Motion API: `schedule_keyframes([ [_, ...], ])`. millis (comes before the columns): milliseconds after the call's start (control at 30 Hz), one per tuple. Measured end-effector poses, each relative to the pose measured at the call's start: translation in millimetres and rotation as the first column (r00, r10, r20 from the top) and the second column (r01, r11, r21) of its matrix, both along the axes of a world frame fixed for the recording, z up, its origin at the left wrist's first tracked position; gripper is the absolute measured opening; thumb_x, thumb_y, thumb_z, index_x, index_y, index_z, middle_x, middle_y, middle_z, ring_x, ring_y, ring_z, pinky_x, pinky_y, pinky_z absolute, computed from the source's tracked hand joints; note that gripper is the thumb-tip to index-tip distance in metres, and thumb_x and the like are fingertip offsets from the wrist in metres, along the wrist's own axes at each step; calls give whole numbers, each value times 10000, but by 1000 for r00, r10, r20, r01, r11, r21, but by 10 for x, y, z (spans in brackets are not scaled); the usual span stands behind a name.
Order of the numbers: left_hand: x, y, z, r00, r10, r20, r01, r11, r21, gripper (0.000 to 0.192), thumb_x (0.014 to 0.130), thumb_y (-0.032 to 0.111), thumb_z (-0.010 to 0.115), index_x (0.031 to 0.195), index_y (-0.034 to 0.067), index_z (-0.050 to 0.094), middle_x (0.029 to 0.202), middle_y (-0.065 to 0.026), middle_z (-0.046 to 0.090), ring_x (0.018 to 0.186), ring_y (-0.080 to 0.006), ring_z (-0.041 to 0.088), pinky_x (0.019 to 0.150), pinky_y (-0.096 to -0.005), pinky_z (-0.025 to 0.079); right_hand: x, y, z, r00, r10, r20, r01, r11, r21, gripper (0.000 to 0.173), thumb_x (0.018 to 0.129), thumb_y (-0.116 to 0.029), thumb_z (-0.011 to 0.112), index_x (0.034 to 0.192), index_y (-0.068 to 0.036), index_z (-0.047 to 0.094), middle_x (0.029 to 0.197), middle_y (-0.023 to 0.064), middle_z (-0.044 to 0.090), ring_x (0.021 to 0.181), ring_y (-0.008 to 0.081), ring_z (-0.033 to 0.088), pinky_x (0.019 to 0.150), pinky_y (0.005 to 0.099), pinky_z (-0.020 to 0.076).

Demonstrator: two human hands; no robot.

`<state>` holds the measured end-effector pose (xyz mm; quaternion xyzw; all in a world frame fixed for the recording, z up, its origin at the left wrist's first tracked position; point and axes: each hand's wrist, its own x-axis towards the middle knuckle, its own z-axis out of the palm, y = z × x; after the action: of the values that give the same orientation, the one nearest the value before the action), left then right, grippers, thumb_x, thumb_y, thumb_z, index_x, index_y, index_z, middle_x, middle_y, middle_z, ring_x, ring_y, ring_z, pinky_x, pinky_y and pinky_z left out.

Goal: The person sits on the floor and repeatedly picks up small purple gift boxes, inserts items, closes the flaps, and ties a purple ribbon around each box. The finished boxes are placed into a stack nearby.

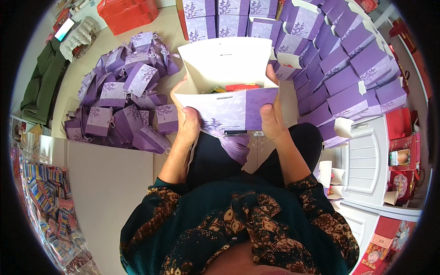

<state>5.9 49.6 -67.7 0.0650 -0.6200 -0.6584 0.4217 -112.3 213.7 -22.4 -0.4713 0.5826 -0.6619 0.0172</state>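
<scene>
Between both palms I hold a purple paper gift box [220, 106] with its white-lined top standing open. My left hand [188, 120] grips one side, thumb on the near face. On the opposite side, my right hand [273, 117] holds it the same way. Small wrapped packets, one of them a red packet [242, 87], lie inside; their lower parts are hidden. Slots are cut in the front and back top flaps. Below the box, a bunch of lilac ribbon [236, 147] hangs between my knees.
To the left lies a heap of closed purple gift boxes [115, 91] with ribbons. Stacked purple boxes [343, 68] rise at the right and ahead. A red wrapped carton [127, 15] stands at the back left. A pale board [110, 206] and colourful packets [51, 199] are at near left.
</scene>
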Motion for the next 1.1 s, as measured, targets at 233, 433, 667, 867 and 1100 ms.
schedule_keyframes([
  [233, -26, -11, 141, 990, 69, -123, -91, 980, -176, 720, 827, 578, 440, 1213, -25, 360, 1221, -158, 426, 1098, -214, 426, 929, -330, 336, 116, 15, 161, 984, -159, -86, 153, 985, -73, 541, 888, -461, 438, 1141, 10, 521, 1198, 144, 392, 1102, 245, 386, 941, 350, 284],
  [433, 11, 86, 318, 970, 147, -193, -189, 957, -219, 494, 891, 388, 488, 1139, -39, 450, 1138, -156, 465, 1029, -202, 450, 892, -315, 346, 164, 2, 316, 923, -315, -219, 281, 944, -175, 280, 847, -252, 587, 923, 16, 615, 962, 119, 535, 841, 204, 513, 732, 298, 401],
  [667, -3, 146, 591, 957, 121, -265, -149, 985, -89, 220, 820, 87, 614, 946, 6, 453, 954, -62, 504, 853, -124, 492, 784, -263, 397, 148, -4, 259, 919, -368, -141, 338, 920, -197, 209, 846, -182, 599, 808, 16, 544, 889, 95, 554, 742, 161, 498, 649, 258, 392],
  [867, 60, 57, 870, 985, -2, -174, -19, 993, -120, 263, 772, 12, 645, 965, 8, 466, 892, -50, 528, 841, -122, 537, 770, -262, 434, 129, -16, 328, 954, -298, -31, 283, 931, -230, 247, 838, -211, 614, 906, 7, 517, 891, 67, 547, 758, 119, 498, 680, 254, 405],
  [1100, 125, -344, 1284, 958, -271, 98, 287, 869, -403, 206, 747, 21, 663, 915, 3, 545, 844, -42, 573, 829, -122, 567, 755, -246, 447, -129, 117, 921, 999, 20, -33, -15, 986, 166, 334, 741, -145, 669, 1030, -7, 573, 887, 51, 598, 821, 102, 549, 740, 253, 438],
])
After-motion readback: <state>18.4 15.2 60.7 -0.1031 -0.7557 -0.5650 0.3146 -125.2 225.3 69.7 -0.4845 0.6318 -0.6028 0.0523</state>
